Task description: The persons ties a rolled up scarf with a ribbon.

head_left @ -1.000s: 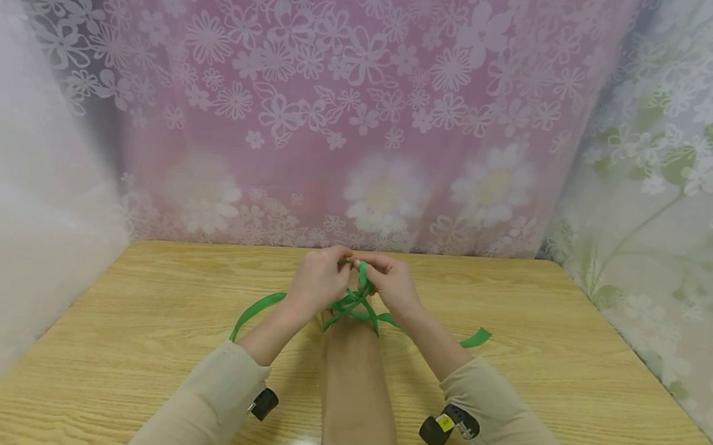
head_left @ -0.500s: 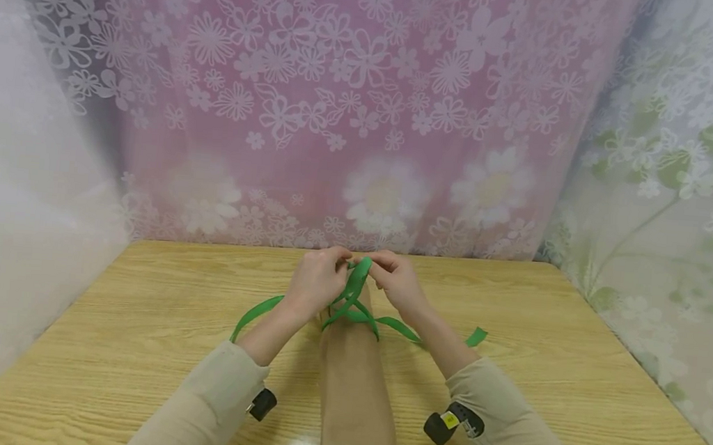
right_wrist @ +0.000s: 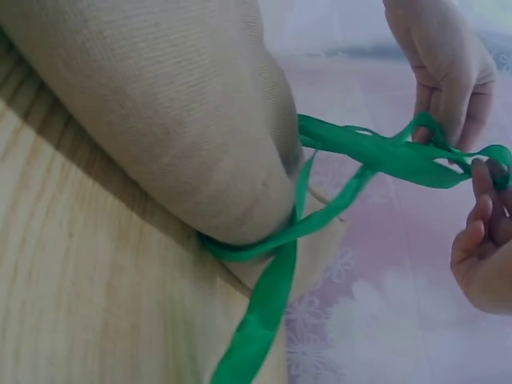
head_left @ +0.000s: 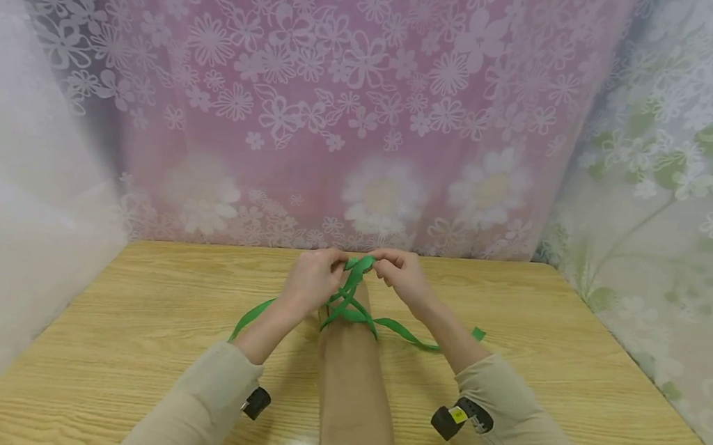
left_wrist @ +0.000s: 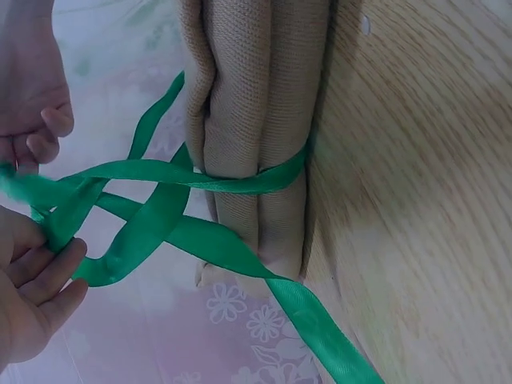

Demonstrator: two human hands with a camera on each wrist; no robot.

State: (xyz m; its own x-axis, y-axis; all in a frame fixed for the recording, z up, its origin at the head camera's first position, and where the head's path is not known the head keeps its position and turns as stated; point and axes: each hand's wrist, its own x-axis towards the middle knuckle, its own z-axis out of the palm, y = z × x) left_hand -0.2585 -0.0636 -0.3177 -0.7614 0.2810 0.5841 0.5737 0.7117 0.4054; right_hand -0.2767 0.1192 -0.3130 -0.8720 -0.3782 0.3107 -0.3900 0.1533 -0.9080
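A long brown cloth bundle [head_left: 356, 390], rolled up, lies lengthwise on the table, its weave visible in the left wrist view. Around its far part goes a green ribbon [head_left: 349, 313], whose strands cross on top and rise to the hands. My left hand [head_left: 313, 275] pinches a raised part of the ribbon at the left. Opposite it, my right hand [head_left: 404, 278] pinches the ribbon's looped top between thumb and fingers. In the right wrist view several green strands [right_wrist: 376, 156] stretch from the bundle up to both hands; fingers partly hide where they meet.
Loose ribbon tails curve onto the wooden table [head_left: 537, 404] on both sides; the right tail [head_left: 407, 335] passes under the right forearm. A pink floral curtain [head_left: 287, 140] hangs behind the table's far edge, with pale curtains at the sides. Each wrist carries a black camera.
My right hand has shifted to the right, so the hands are farther apart. The ribbon between them has been drawn up into a wider loop. The bundle stays in place.
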